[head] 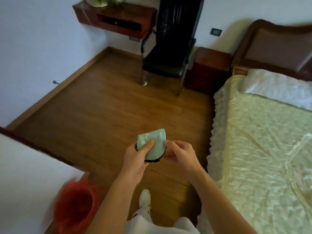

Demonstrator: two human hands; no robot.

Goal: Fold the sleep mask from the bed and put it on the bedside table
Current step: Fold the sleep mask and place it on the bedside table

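Smooth mint-green sleep mask (152, 146) with dark trim, doubled over, held above the wood-plank floor (101, 107) left of the glossy quilted bed (261, 141), left hand (136, 159) gripping it, thumb on top, right hand (180, 152) pinching its edge, square reddish bedside table (209, 68) at the bed's head

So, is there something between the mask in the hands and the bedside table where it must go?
Partly. The sleep mask is held in both hands over open wooden floor. The bedside table stands beside the bed, and the black chair stands close on its left. The straight way along the bed edge looks free.
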